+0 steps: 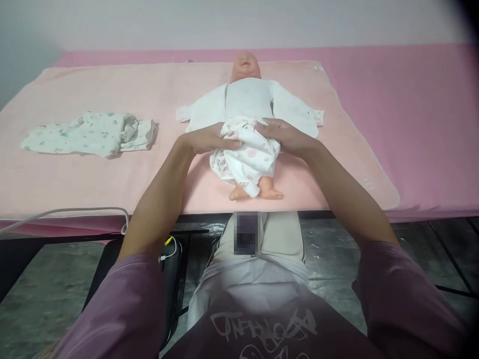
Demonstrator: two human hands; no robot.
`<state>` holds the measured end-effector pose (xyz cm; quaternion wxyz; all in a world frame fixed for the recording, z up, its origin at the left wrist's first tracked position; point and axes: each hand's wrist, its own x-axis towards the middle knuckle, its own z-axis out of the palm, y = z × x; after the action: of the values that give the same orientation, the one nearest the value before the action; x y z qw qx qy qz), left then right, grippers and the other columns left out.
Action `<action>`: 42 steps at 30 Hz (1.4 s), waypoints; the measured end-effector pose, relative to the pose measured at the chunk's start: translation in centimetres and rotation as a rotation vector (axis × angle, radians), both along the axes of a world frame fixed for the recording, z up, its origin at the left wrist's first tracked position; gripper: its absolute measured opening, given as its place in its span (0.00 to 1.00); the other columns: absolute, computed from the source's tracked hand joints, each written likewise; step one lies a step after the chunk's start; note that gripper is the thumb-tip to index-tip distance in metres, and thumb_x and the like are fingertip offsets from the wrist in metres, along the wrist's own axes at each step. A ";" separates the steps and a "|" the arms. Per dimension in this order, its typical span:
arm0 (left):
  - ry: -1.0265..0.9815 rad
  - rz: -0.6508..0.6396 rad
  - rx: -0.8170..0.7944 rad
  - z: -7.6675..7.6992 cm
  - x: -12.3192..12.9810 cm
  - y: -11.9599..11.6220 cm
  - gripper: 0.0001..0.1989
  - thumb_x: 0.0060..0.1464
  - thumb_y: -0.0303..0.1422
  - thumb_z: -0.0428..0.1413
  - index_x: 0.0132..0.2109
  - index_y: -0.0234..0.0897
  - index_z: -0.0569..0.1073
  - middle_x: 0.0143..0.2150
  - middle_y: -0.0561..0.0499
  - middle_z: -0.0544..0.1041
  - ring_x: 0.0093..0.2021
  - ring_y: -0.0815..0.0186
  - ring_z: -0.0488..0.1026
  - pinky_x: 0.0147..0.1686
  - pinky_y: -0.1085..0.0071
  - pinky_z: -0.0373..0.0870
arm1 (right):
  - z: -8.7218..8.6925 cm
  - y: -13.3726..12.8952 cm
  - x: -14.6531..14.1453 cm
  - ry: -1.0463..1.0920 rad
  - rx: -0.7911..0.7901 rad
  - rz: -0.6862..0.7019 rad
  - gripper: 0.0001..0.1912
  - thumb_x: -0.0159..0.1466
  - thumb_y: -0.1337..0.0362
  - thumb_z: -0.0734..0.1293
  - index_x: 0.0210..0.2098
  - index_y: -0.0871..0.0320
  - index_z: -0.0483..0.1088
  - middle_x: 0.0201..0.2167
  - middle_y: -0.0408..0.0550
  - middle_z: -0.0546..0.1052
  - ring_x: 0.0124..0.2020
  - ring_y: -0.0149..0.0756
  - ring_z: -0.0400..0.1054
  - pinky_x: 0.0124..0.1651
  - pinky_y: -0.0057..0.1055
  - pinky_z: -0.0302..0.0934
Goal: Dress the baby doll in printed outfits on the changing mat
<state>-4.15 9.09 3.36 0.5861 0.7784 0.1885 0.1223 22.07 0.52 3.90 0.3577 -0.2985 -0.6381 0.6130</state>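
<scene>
A baby doll [246, 67] lies on its back with its feet towards me. Its torso is covered by a white top [248, 97], whose sleeves spread to both sides. Over the doll's legs is a bunched white baby garment [250, 157] with a pink and reddish print; I cannot tell its exact cut. My left hand [215, 138] grips its left side, thumb on top. On the opposite side my right hand [282, 135] is closed on its upper edge, some fingers hidden in the cloth. The doll's bare feet [270, 189] stick out below.
A second garment [90, 133], white with a green print, lies folded at the left on the pale pink blanket [157, 184]. A bright pink cover [404, 109] shows beneath. A white cable [86, 209] runs along the front left edge, above a black chair [174, 284].
</scene>
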 end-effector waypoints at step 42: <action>-0.024 0.004 -0.035 -0.5 0.1 -0.2 0.37 0.53 0.58 0.74 0.60 0.37 0.84 0.46 0.41 0.88 0.50 0.48 0.87 0.49 0.61 0.85 | 0.9 0.1 1.6 -0.285 0.080 0.194 0.29 0.58 0.42 0.85 0.47 0.56 0.84 0.39 0.47 0.85 0.46 0.46 0.79 0.48 0.36 0.73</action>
<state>-4.03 8.89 2.84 0.6018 0.7660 0.1851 0.1294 23.71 0.59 4.80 0.2145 -0.3049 -0.7320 0.5703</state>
